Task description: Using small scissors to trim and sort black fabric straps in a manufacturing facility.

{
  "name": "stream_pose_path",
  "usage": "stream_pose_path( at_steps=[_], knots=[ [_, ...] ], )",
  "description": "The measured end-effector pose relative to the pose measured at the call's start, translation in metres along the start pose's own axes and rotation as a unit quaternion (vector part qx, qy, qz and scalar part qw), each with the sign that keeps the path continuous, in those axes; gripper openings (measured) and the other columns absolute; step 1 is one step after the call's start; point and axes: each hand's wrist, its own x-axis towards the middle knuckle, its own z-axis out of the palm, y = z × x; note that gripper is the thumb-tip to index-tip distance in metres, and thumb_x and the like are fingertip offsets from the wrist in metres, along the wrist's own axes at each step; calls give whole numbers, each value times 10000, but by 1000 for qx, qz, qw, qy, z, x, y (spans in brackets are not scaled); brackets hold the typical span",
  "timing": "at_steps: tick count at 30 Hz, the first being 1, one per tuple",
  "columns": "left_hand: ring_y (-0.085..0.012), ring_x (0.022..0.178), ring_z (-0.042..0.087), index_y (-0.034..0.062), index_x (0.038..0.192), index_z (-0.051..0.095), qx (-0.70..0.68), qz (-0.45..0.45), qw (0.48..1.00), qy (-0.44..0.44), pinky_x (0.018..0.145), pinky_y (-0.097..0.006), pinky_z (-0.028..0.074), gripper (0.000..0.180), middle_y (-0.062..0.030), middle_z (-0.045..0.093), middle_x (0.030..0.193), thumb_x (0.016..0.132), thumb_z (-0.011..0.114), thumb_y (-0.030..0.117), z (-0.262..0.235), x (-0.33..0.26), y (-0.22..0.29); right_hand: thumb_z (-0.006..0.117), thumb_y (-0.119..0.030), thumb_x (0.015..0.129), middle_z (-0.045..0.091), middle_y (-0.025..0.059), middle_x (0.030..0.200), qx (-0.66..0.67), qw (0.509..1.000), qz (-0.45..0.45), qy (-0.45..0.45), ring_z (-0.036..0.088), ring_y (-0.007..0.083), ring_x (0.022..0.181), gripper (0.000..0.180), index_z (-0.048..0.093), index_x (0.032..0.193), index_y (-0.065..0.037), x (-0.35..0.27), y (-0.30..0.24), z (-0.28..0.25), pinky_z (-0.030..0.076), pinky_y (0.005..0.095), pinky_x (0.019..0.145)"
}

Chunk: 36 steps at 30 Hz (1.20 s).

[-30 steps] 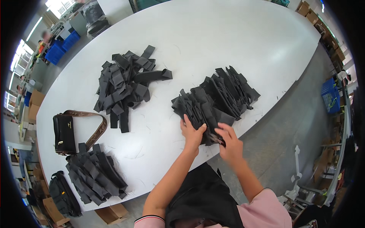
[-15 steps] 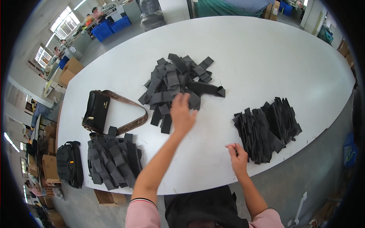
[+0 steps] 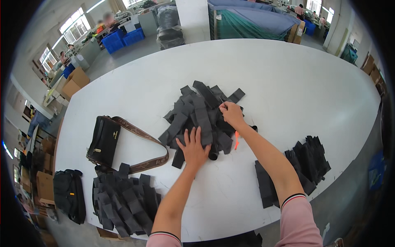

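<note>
A loose heap of dark grey fabric strips (image 3: 181,117) lies mid-table, its pieces crossing at many angles. My left hand (image 3: 194,150) rests on the heap's near edge, fingers spread. At the heap's right side, my right hand (image 3: 233,115) is closed in a pinch. Something thin and pointed shows at its fingertips, too small to name. Just below that wrist, a narrow bright orange piece (image 3: 236,140) shows beside the heap; what it belongs to is hidden. Stacked strips (image 3: 308,162) sit at the right, partly behind my right forearm. More layered strips (image 3: 123,201) lie at the near left.
A black shoulder bag (image 3: 105,140) with a brown patterned strap (image 3: 150,164) lies on the white table (image 3: 288,82) at the left. Past the left edge is a black backpack (image 3: 70,195). Blue crates (image 3: 113,41), cardboard boxes (image 3: 75,81) and people at workstations are farther off.
My right hand has moved from beside the right stack up to the heap's right side. My left hand now lies spread on the heap's near edge. The view has shifted; the orange piece now shows.
</note>
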Motion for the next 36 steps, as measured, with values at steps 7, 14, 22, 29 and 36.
stream_pose_path(
  at_steps=[7, 14, 22, 29, 36],
  knots=[
    [-313, 1309, 274, 103, 1370, 333, -26, -9, 1000, -4, 1039, -638, 71, 802, -81, 384, 1349, 684, 665, 351, -5, 3, -3, 698, -274, 748, 631, 184, 955, -214, 976, 32, 8, 615, 337, 944, 346, 622, 978, -27, 77, -23, 55, 498, 429, 790],
    [-313, 1303, 286, 101, 1374, 327, -48, -13, 999, 0, 1044, -627, 90, 814, -86, 383, 1351, 683, 689, 335, -1, 17, 0, 827, -209, 597, 657, 202, 940, -106, 978, 147, -101, 644, 300, 909, 493, 641, 976, 47, 132, -13, 8, 509, 391, 779],
    [-286, 1333, 264, 55, 1381, 330, -12, -28, 999, 15, 1034, -633, 123, 794, -81, 352, 1410, 763, 631, 453, 16, 35, -29, 742, -75, 729, 648, 108, 808, 337, 923, 147, -111, 638, 186, 685, 238, 622, 909, 24, 80, -129, -116, 521, 302, 651],
    [-346, 992, 515, -1, 1074, 553, 52, -59, 996, 50, 883, -507, 350, 532, -179, 571, 947, 823, 597, 466, -22, 72, -79, 713, -135, 777, 652, 73, 888, 456, 885, 7, -89, 636, 155, 737, 281, 615, 1000, 6, 9, -216, -193, 516, 290, 719],
    [-389, 888, 576, -63, 983, 537, -136, -289, 920, 229, 795, -451, 432, 519, -246, 595, 928, 878, 557, 445, -94, 113, -135, 673, -146, 827, 663, 114, 816, 579, 805, -127, -32, 655, 184, 704, 218, 606, 932, 32, -22, -317, -237, 554, 277, 665]
  ],
)
